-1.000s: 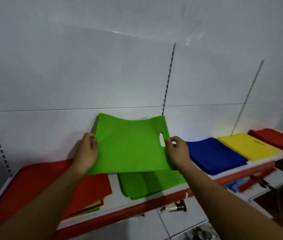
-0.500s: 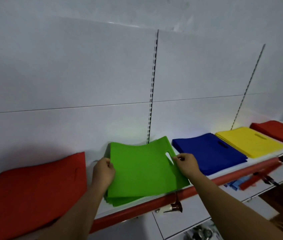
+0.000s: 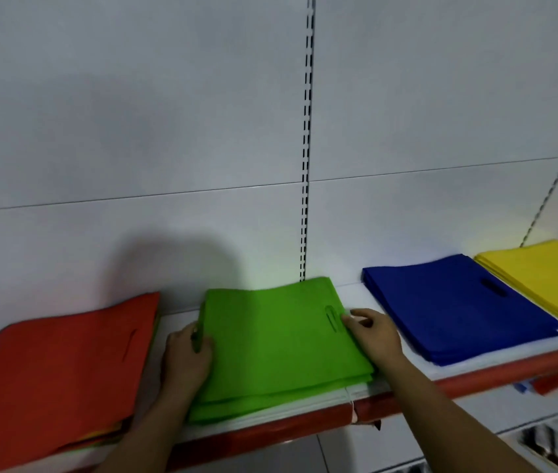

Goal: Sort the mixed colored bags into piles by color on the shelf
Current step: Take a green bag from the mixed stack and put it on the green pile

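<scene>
Top green bag (image 3: 277, 339) lies flat on green pile (image 3: 270, 404), middle of shelf (image 3: 349, 392), handle slot toward right. Left hand (image 3: 185, 356) grips bag's left edge, fingers curled round it. Right hand (image 3: 373, 332) at right edge beside slot, fingertips bent and pinching fabric. Mixed pile (image 3: 55, 370), red bag on top, just left of green. Blue pile (image 3: 458, 312) right of green, yellow pile (image 3: 543, 281) farther right.
</scene>
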A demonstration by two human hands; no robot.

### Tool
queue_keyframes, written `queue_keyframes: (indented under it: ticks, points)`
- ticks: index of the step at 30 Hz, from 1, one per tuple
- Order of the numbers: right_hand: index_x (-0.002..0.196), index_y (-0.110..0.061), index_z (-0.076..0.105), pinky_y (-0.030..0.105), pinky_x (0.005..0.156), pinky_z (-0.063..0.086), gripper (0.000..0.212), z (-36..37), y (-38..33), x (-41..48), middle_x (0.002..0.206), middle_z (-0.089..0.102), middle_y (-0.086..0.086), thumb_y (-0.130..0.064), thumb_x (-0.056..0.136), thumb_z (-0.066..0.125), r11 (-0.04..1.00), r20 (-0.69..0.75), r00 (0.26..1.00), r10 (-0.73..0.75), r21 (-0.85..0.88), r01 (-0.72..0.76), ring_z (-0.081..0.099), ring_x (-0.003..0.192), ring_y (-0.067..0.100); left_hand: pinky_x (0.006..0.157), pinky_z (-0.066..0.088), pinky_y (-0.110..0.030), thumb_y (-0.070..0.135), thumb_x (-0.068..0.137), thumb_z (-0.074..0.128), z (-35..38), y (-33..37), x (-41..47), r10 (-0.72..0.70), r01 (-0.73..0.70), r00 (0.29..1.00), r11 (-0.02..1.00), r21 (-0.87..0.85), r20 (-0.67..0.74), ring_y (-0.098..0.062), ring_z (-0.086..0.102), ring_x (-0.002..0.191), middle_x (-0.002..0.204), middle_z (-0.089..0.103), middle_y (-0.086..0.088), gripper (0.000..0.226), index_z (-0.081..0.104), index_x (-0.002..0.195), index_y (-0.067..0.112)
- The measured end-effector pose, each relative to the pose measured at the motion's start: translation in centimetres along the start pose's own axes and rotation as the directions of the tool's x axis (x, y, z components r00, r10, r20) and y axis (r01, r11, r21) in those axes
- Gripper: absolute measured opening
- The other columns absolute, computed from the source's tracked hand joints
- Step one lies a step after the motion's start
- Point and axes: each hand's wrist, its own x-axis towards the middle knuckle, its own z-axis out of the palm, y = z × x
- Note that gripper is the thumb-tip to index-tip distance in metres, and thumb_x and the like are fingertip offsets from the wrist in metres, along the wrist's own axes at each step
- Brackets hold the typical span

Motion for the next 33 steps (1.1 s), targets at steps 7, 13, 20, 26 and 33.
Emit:
queue_keyframes:
  ticks: [7, 13, 20, 26, 33]
  points:
    - [0.097, -0.031, 0.079, 0.036, 0.092, 0.053, 0.026, -0.2, 0.6, 0.4, 0.094, 0.073, -0.016, -0.040, 0.100, 0.055, 0.999, 0.127, 0.991, -0.041, 0.012, 0.040, 0.068, 0.096, 0.013, 0.079, 0.055, -0.041, 0.036, 0.092, 0.047, -0.8, -0.4, 0.7, -0.046, 0.054, 0.984, 0.998, -0.042, 0.171, -0.028, 0.069, 0.092, 0.098, 0.073, -0.007, 0.030, 0.071, 0.097, 0.019]
    - [0.088, -0.018, 0.066, 0.038, 0.077, 0.053, 0.056, 0.1, 1.3, 0.6, 0.087, 0.068, -0.001, -0.059, 0.094, 0.028, 0.953, 0.232, 0.961, -0.149, -0.225, 0.202, 0.063, 0.079, 0.014, 0.100, 0.045, -0.032, 0.030, 0.101, 0.050, -0.8, 0.1, 0.7, -0.029, 0.074, 0.968, 0.982, -0.173, 0.249, -0.017, 0.059, 0.117, 0.131, 0.062, 0.006, 0.038, 0.059, 0.138, 0.028]
    - [0.111, -0.028, 0.063, 0.034, 0.088, 0.049, 0.052, 0.4, 3.1, 2.3, 0.113, 0.060, 0.003, -0.059, 0.093, 0.025, 0.943, 0.329, 0.939, -0.100, -0.270, 0.195, 0.061, 0.093, 0.013, 0.104, 0.037, -0.028, 0.026, 0.104, 0.051, -0.1, -0.2, 0.5, -0.121, 0.181, 0.952, 0.963, -0.199, 0.280, -0.023, 0.049, 0.133, 0.150, 0.047, -0.005, 0.056, 0.032, 0.157, 0.020]
    - [0.127, -0.022, 0.059, 0.032, 0.091, 0.042, 0.039, 0.0, 1.0, 0.7, 0.118, 0.051, 0.003, -0.036, 0.106, 0.030, 0.930, 0.325, 0.941, -0.099, -0.307, 0.204, 0.053, 0.100, 0.013, 0.098, 0.049, -0.034, 0.040, 0.087, 0.053, -0.3, -0.5, 0.5, -0.094, 0.141, 0.945, 0.981, -0.132, 0.314, -0.027, 0.062, 0.114, 0.135, 0.062, -0.012, 0.063, 0.040, 0.149, 0.035]
    - [0.106, -0.010, 0.069, 0.031, 0.081, 0.045, 0.039, -0.9, -0.5, -0.1, 0.098, 0.066, 0.006, -0.033, 0.108, 0.037, 0.973, 0.277, 0.959, -0.063, -0.196, 0.121, 0.063, 0.097, 0.024, 0.102, 0.045, -0.040, 0.044, 0.075, 0.050, 0.3, 0.5, 0.9, -0.155, 0.127, 0.950, 0.985, 0.119, 0.270, -0.036, 0.056, 0.120, 0.132, 0.061, -0.015, 0.071, 0.043, 0.142, 0.025]
